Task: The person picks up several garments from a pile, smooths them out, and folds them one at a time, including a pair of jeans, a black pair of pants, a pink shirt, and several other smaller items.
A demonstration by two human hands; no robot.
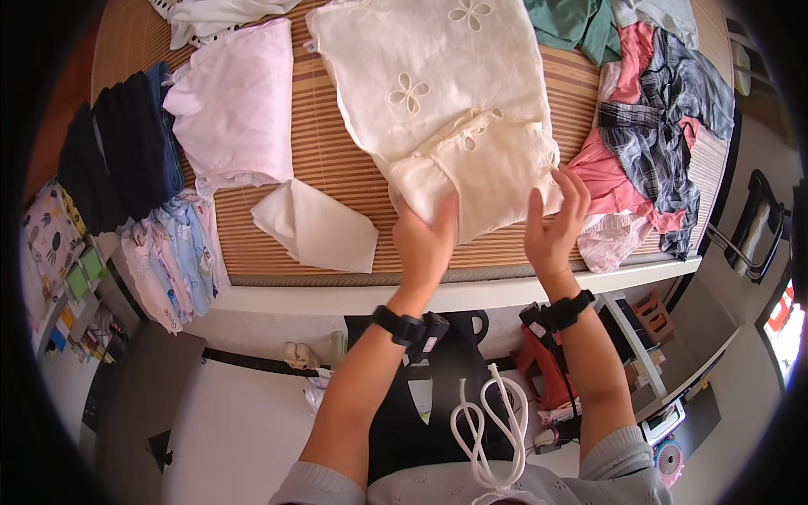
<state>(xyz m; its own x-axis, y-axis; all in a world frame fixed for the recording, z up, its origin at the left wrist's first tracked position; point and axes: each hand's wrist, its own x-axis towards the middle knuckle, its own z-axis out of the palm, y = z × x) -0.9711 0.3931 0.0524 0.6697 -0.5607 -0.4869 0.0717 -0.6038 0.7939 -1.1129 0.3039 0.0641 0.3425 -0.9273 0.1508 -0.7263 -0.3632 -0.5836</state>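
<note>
A cream cloth garment (379,57) with cut-out flower embroidery lies spread before me. Its near end is turned up into a folded section (489,180). My left hand (426,243) grips the left part of this fold, thumb on top and the other fingers partly hidden by cloth. At the fold's right edge, my right hand (558,230) touches the fabric with thumb and fingers apart. Left of my left hand lies a separate folded piece of off-white cloth (322,227).
A slatted bamboo mat (328,151) covers the surface. A pale pink garment (237,107), dark folded clothes (129,151) and patterned children's clothes (180,252) lie left. At right are a heaped plaid garment (656,132), coral cloth (606,170) and green cloth (574,28). A white edge (315,300) runs in front.
</note>
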